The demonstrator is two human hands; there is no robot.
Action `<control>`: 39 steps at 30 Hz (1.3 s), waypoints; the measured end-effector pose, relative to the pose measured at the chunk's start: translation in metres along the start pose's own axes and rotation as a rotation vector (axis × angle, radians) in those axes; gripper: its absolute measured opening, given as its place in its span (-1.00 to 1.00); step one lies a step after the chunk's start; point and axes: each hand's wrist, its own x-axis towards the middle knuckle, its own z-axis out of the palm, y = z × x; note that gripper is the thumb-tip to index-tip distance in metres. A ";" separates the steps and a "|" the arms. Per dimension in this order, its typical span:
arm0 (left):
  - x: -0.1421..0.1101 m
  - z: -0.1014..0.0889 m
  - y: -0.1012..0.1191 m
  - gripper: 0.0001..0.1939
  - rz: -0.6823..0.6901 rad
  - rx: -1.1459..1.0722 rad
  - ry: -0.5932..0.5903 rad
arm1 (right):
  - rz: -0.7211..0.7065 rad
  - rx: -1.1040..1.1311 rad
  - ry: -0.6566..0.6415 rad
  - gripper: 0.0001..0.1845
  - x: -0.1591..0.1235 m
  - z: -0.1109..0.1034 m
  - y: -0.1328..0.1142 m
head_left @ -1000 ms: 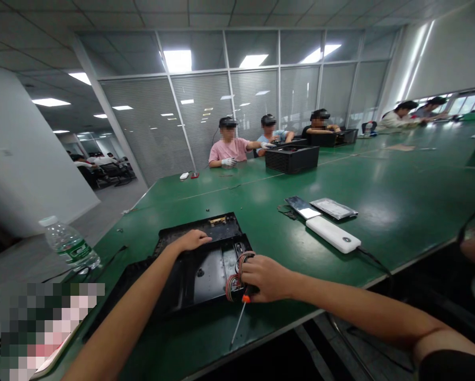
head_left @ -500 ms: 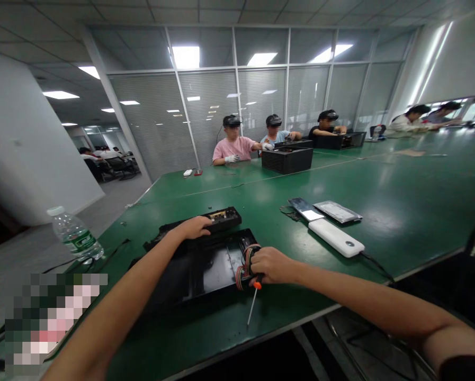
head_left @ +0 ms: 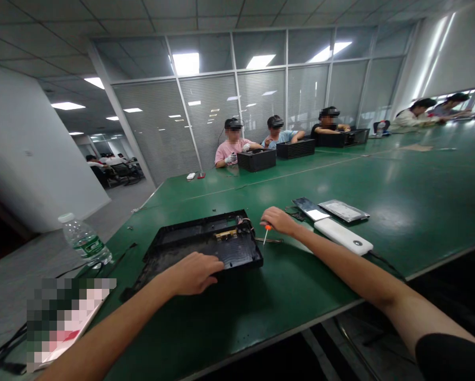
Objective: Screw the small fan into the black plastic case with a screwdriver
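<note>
Green tabletop (head_left: 296, 301): a long, glossy surface below the glass partition (head_left: 145, 127); it bears the open black casing (head_left: 243, 251), the landmark here, and looks smooth enough for the casing to slide if pushed from one side.
Black casing: shallow and boxy, it lies on the near part of the table, between the two hands; a press on its near edge could tip or skid it.
Brass-coloured strip (head_left: 226, 234): set in the casing towards its right end; a slip of metal there could scratch or bend it.
Left hand (head_left: 195, 272): over the casing's near side, fingers partly bent at the panel edge; whether they pinch it or merely rest, I cannot tell. A raw edge could nick them.
Right hand (head_left: 279, 219): just right of the casing, fingers closed around the screwdriver with the orange collar (head_left: 268, 228).
Screwdriver: its bare shaft points down beside the casing, near the thin leads (head_left: 275, 241); a careless swing could snag or gouge them.
White rounded power pack (head_left: 342, 238): farther right of the casing, near the right forearm, which could knock it.
Clear plastic bottle (head_left: 87, 243): left of the casing; a caught cable or shoved panel could topple it.
</note>
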 end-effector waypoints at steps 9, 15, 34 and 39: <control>0.004 0.029 0.028 -0.88 0.014 -0.071 -0.052 | -0.266 0.160 -0.053 -0.65 -0.038 -0.035 -0.060; 0.002 0.039 0.021 -0.84 0.025 -0.124 -0.124 | -0.563 0.045 -0.246 -0.57 -0.047 -0.022 -0.120; 0.093 0.079 -0.048 -0.80 0.022 0.181 0.164 | -0.398 0.048 -0.258 -0.62 -0.040 0.000 -0.111; 0.083 0.081 -0.053 -0.79 0.037 0.174 0.173 | -0.397 0.037 -0.249 -0.62 -0.041 0.001 -0.110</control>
